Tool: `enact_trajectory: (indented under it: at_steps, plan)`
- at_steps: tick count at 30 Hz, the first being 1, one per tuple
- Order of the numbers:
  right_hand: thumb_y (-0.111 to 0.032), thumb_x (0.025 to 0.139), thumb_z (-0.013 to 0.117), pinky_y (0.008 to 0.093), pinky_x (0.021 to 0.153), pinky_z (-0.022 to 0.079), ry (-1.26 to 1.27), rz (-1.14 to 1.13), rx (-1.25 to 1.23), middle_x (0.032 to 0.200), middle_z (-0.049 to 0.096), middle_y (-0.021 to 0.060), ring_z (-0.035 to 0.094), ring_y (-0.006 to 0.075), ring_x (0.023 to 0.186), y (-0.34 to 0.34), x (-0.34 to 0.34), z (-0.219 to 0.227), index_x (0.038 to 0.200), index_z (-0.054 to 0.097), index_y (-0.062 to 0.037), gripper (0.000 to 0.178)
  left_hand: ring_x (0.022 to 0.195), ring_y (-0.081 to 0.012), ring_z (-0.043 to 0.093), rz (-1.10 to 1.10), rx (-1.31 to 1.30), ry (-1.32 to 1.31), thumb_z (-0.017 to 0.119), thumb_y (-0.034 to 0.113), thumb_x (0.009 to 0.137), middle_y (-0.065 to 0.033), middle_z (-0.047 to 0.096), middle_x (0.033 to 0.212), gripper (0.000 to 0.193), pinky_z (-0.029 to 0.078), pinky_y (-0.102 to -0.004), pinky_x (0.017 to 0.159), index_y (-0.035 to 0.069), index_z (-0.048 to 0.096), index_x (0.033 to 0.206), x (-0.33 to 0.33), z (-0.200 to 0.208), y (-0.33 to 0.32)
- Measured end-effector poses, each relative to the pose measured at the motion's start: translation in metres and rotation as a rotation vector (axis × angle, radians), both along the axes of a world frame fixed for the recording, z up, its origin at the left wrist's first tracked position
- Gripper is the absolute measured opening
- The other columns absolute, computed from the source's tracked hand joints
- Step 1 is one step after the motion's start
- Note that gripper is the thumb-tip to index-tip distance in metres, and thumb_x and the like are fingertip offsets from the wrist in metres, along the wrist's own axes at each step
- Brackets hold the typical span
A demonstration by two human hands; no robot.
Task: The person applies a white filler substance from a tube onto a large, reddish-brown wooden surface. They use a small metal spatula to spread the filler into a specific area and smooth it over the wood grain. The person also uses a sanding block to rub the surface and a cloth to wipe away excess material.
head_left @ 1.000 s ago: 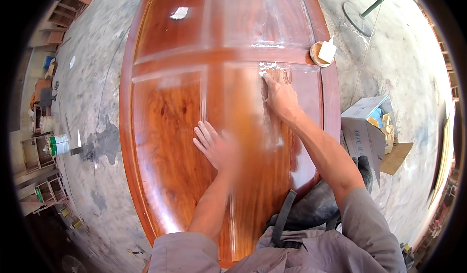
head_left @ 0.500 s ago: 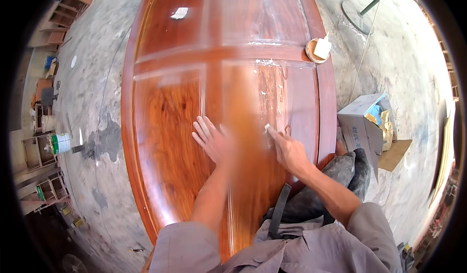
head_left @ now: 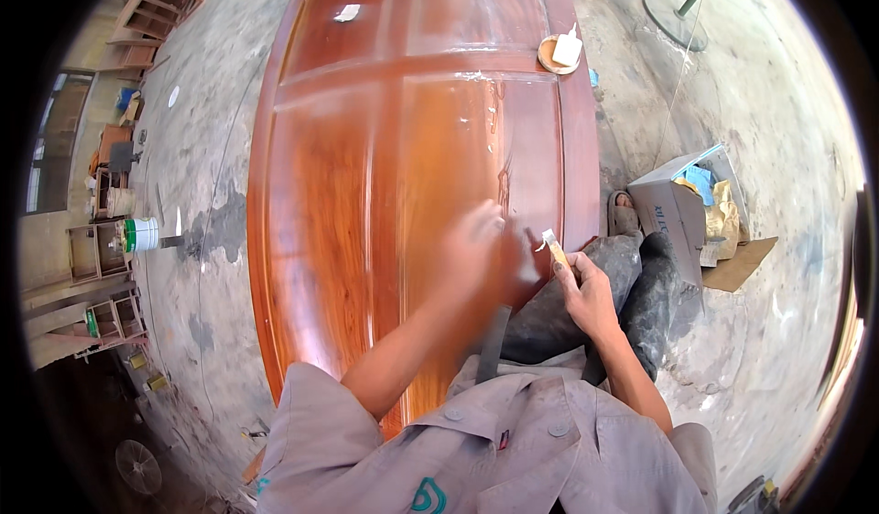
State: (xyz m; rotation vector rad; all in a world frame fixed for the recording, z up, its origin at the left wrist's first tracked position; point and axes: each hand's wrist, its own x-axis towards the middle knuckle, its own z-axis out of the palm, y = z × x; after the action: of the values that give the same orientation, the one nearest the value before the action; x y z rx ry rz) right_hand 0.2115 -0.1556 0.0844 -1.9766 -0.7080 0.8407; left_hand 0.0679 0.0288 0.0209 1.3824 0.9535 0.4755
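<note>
A glossy red-brown wooden door with recessed panels lies in front of me. My right hand grips a small scraper by its yellowish handle, over my right thigh at the door's right side. White scrapings cling to the scraper's tip. My left hand reaches across the right panel toward the scraper, apart from it; motion smears its fingers. Along that panel runs a rough strip with the finish disturbed.
A round dish with a white bottle rests on the door's right edge. An open cardboard box with crumpled paper stands on the floor at right. A white scrap lies on the far left panel. A white-and-green bucket is at left.
The scraper has been lifted off the panel and drawn back toward my right thigh. My left hand has left the middle of the door and swung right. The view has shifted.
</note>
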Motion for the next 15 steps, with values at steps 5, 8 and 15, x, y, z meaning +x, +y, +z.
enact_trajectory:
  at_steps: [5,8,15]
  plan:
    - [-0.015,0.108,0.064,0.0269,0.059,0.041,0.064,0.138,0.083,0.075,0.055,-0.0025,0.046,0.0057,0.066,-0.013,-0.013,0.007,0.106,0.067,0.0019,0.017,0.107,-0.0143,0.072,-0.013,-0.493,-0.12,0.072,0.012,0.102,-0.0136,0.077,0.12,0.039,0.058,-0.0284,0.095,-0.005,0.065,0.137,0.02,0.076,-0.061]
    - [-0.015,0.108,0.065,0.0271,0.06,0.042,0.1,0.161,0.052,0.075,0.057,-0.002,0.048,0.0059,0.066,-0.03,-0.017,0.004,0.108,0.066,0.0025,0.018,0.1,-0.0145,0.073,-0.065,-0.502,-0.062,0.073,0.012,0.101,-0.0115,0.08,0.11,0.028,0.058,-0.0286,0.091,-0.004,0.073,0.123,0.015,0.073,-0.066]
    - [-0.017,0.104,0.069,0.0314,0.06,0.047,0.09,0.229,-0.023,0.071,0.06,0.0036,0.054,0.0111,0.063,-0.058,-0.022,0.016,0.104,0.07,0.0009,0.018,0.096,-0.0127,0.073,-0.286,-0.467,0.068,0.075,0.013,0.099,-0.0079,0.08,0.103,0.021,0.058,-0.0286,0.089,-0.003,0.077,0.111,-0.009,0.078,-0.065]
